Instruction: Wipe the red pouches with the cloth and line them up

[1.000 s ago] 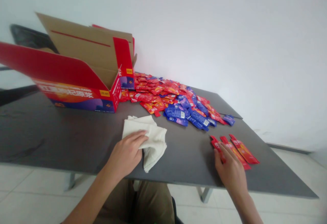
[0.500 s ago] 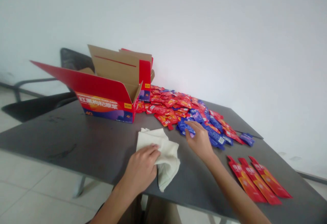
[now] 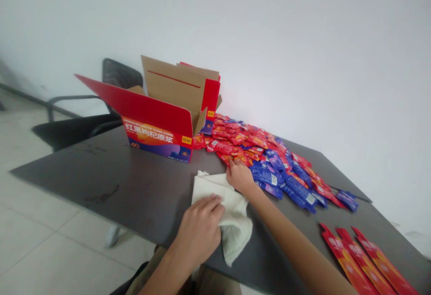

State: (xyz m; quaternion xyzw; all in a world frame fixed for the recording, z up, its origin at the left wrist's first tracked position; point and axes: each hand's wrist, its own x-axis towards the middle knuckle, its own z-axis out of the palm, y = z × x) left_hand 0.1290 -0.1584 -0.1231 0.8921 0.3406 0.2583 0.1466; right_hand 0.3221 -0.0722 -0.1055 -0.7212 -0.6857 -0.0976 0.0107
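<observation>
Right hand [image 3: 240, 178] shifted to red-orange sachets [image 3: 241, 155] | cloth [image 3: 233, 206]: cream, rumpled

We are logging a grey tabletop [image 3: 144, 196]: at its near edge, plain cream cloth [image 3: 235, 207]; toward the far edge, a carton [image 3: 156, 140] banded red, orange and blue, lettered white, beside red and blue sachets [image 3: 249, 139]; toward the right edge, three red sachets [image 3: 362, 261] patched orange.

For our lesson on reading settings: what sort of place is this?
Probably a plain indoor workroom or office: a dark table bears an open carton and heaped sachets, with a black chair beside it.
</observation>
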